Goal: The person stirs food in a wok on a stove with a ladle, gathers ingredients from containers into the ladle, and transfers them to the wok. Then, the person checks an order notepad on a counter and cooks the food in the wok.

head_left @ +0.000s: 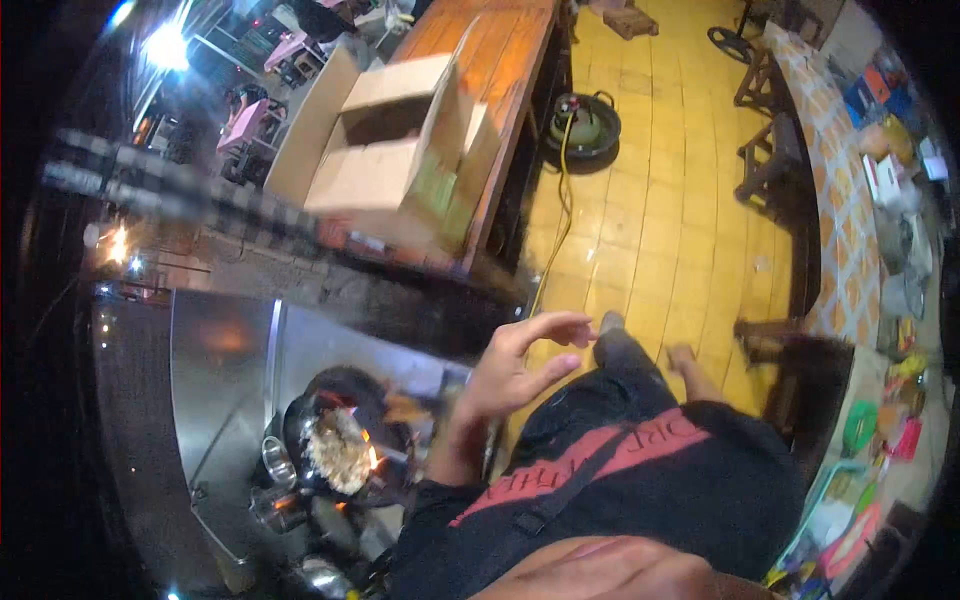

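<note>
My left hand (528,362) hovers in front of my dark shirt, its fingers curved and its thumb apart. Nothing shows between them. To the left of that forearm, a dark wok (300,425) sits on a metal stove (215,370). Pale chopped food (338,450) lies in the wok, and orange flame shows at its right side. A metal bowl or ladle (278,458) is near the wok's left edge. My right hand is out of view.
An open cardboard box (370,180) stands on a wooden table (500,60). A gas cylinder (590,135) with a yellow hose (566,200) stands on the yellow floor (640,230). At right, a patterned table (835,170) carries bags and containers. A blurred checkered strip (190,190) crosses the left.
</note>
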Motion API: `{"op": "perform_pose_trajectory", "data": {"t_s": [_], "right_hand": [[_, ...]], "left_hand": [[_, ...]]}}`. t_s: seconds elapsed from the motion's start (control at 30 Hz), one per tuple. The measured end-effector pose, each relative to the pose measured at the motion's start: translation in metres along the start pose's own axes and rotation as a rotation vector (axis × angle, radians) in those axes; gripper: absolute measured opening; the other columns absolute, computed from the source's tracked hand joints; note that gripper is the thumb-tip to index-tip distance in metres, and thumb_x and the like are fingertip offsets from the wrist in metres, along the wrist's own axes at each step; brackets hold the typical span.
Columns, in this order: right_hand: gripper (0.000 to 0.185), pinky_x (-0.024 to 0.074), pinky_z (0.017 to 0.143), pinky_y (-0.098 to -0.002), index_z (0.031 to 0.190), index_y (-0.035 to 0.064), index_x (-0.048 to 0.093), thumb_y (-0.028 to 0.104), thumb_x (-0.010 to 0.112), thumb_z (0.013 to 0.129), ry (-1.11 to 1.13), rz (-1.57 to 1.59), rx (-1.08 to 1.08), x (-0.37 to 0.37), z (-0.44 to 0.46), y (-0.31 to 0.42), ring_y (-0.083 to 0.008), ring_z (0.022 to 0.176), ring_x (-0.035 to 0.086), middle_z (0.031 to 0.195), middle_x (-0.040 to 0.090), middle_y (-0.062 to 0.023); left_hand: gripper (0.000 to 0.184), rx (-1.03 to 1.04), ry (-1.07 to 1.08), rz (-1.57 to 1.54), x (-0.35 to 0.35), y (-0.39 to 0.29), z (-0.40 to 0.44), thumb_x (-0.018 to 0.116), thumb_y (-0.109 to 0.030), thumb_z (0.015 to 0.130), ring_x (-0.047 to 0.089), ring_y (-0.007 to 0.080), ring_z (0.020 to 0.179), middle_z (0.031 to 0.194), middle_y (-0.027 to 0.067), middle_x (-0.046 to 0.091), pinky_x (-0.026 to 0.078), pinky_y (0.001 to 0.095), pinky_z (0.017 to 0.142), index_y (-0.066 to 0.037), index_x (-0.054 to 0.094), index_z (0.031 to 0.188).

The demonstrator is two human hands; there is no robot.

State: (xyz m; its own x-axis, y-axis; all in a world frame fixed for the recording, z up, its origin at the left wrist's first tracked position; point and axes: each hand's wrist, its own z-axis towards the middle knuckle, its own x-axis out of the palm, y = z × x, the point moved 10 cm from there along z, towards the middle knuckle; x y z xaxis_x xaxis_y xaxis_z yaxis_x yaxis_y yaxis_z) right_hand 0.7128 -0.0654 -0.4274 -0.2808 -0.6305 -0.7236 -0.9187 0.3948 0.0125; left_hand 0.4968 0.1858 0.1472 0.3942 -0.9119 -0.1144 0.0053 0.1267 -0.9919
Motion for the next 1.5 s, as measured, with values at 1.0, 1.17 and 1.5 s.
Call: {"op": "perform_pose_trajectory", "data": {"t_s": [1.0,1.17,1.5], "right_hand": [[0.014,0.0414,0.044,-0.027,0.078,0.0075,0.055,0.017,0.048,0.085,0.076,1.783,1.353,-0.241,0.019,-0.268,-0.0138,0.054,0.052,0.061,0.05,-0.0014],[0.014,0.041,0.043,-0.0271,0.078,0.0075,0.054,0.018,0.047,0.085,0.107,1.695,1.361,-0.322,0.078,-0.326,-0.0139,0.054,0.051,0.061,0.05,-0.0016],[0.015,0.0402,0.042,-0.0272,0.077,0.0075,0.054,0.018,0.047,0.086,0.213,1.569,1.418,-0.377,0.112,-0.37,-0.014,0.053,0.051,0.061,0.049,-0.002]], "left_hand": [[0.044,-0.789,-0.077,0.75,-0.219,0.732,0.77,0.053,-0.025,0.08,0.052,0.04,0.104,0.113,0.0269,0.053,0.043,0.0456,0.087,0.002,0.049,0.114],[0.059,-0.924,0.064,0.955,-0.227,0.884,0.782,0.047,-0.032,0.087,0.042,0.0322,0.12,0.133,0.0215,0.038,0.037,0.0427,0.097,-0.001,0.03,0.135],[0.041,-0.344,0.242,1.424,-0.208,0.873,0.801,0.05,-0.026,0.083,0.061,0.0313,0.081,0.098,0.0168,0.061,0.047,0.0469,0.08,-0.009,0.045,0.12]]}}
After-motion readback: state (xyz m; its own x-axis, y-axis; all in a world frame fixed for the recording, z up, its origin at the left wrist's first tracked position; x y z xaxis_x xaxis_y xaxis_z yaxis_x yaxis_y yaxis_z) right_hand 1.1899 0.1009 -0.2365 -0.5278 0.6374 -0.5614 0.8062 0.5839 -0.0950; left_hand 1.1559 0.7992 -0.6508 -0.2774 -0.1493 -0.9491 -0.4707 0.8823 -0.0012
